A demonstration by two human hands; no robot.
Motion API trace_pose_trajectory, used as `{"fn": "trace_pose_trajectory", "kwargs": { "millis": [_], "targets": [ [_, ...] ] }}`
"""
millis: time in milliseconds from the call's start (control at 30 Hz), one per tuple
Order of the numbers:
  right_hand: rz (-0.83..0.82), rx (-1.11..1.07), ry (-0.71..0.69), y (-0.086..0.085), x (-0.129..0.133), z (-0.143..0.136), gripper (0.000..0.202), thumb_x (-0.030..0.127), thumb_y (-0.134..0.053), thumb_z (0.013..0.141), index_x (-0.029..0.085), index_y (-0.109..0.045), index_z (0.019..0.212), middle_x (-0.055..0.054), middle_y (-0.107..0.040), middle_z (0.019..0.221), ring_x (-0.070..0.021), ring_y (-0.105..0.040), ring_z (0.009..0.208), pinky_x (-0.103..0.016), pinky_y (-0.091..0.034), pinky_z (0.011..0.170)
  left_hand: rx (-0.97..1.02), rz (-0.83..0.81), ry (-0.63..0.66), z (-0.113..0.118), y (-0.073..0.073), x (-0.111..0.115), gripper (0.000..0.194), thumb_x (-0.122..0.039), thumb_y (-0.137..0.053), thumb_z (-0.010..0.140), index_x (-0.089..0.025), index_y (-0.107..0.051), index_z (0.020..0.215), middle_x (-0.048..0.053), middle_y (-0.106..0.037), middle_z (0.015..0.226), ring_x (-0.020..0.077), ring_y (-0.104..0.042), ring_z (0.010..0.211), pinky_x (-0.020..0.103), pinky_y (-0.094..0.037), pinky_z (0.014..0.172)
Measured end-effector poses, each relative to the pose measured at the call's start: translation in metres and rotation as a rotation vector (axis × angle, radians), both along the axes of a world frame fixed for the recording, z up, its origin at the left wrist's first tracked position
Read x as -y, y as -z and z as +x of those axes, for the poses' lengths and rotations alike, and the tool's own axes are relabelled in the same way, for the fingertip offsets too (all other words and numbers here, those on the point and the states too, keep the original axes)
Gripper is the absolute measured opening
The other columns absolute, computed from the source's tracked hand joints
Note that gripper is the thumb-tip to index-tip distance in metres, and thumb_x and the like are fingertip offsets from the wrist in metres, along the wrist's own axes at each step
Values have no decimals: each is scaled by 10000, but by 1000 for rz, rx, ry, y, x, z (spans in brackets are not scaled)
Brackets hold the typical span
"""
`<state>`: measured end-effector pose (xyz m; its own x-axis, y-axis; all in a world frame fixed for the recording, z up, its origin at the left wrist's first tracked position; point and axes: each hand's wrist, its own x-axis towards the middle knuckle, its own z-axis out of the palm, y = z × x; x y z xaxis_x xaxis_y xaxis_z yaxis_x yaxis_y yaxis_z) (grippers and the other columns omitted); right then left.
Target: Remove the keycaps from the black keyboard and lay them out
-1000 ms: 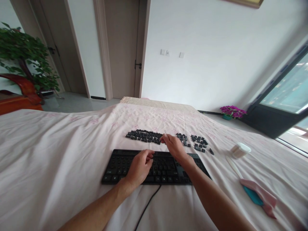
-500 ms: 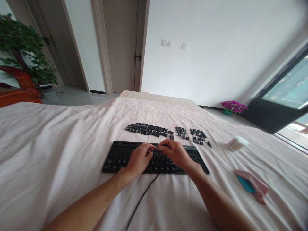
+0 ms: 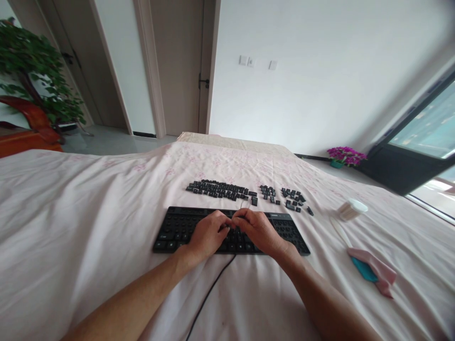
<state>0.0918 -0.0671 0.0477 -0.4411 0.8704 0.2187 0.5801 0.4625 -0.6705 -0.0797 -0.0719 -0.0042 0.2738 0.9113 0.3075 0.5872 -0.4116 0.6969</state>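
Observation:
A black keyboard [image 3: 199, 213] lies flat on the bedspread, many of its keycaps off and some left along the lower rows. Over its middle, my left hand [image 3: 209, 233] is closed in a pinch; whatever is between the fingertips is too small to make out. Close against it, my right hand [image 3: 258, 229] pinches a thin wire tool [image 3: 245, 204], whose fine loops stick up past the knuckles. Both sets of fingertips meet and hide the keys beneath. Loose black keycaps [image 3: 220, 189] lie in rows beyond the keyboard, with smaller groups [image 3: 292, 195] to the right.
A pale flowered bedspread [image 3: 106, 213] covers the surface in soft folds. On the right are a white round container [image 3: 351, 209] on its side and a pink and blue cloth [image 3: 377, 272]. The keyboard's cable [image 3: 209, 291] runs toward me.
My fingertips have drawn together over the keyboard's middle. Fine wire loops now show above my right hand. The keycap rows look the same.

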Motion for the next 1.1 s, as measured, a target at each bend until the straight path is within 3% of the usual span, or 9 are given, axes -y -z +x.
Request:
{"fn": "trace_pose_trajectory", "kwargs": {
  "millis": [367, 600, 767, 1000, 1100],
  "targets": [
    [109, -11, -76, 14, -3, 3, 173, 269, -497, 909, 195, -652, 897, -15, -683, 855, -152, -628, 817, -247, -454, 776, -51, -15, 68, 2, 0, -2, 171, -167, -572, 791, -239, -693, 888, 18, -634, 899, 180, -577, 864, 278, -440, 772],
    [139, -88, -92, 28, -5, 6, 239, 299, -419, 949, 196, -605, 840, -6, -649, 766, -136, -611, 742, -247, -454, 751, -94, -17, 13, 9, 1, -5, 68, -254, -689, 731, -258, -703, 798, 3, -658, 844, 196, -587, 816, 271, -409, 707],
    [210, -157, -130, 40, -4, 8, 219, 304, -419, 942, 197, -589, 852, -18, -641, 756, -135, -608, 713, -254, -475, 727, -166, 22, -25, 14, 1, -3, 91, -345, -652, 784, -268, -701, 780, 5, -653, 765, 195, -575, 756, 269, -366, 657],
    [195, -268, -5, 35, 3, 9, 283, 321, -400, 946, 190, -606, 802, -23, -641, 726, -126, -593, 637, -242, -490, 661, -79, 9, -3, 16, -4, 2, 120, -337, -605, 832, -237, -657, 792, -11, -644, 812, 154, -584, 717, 251, -365, 633],
    [261, -295, -52, 35, 2, 8, 272, 300, -414, 945, 192, -631, 822, -34, -659, 779, -135, -604, 683, -256, -499, 683, -25, -12, -2, 15, -3, 1, 71, -259, -588, 833, -215, -639, 812, -8, -644, 823, 154, -591, 740, 250, -391, 667]
  ]
}}
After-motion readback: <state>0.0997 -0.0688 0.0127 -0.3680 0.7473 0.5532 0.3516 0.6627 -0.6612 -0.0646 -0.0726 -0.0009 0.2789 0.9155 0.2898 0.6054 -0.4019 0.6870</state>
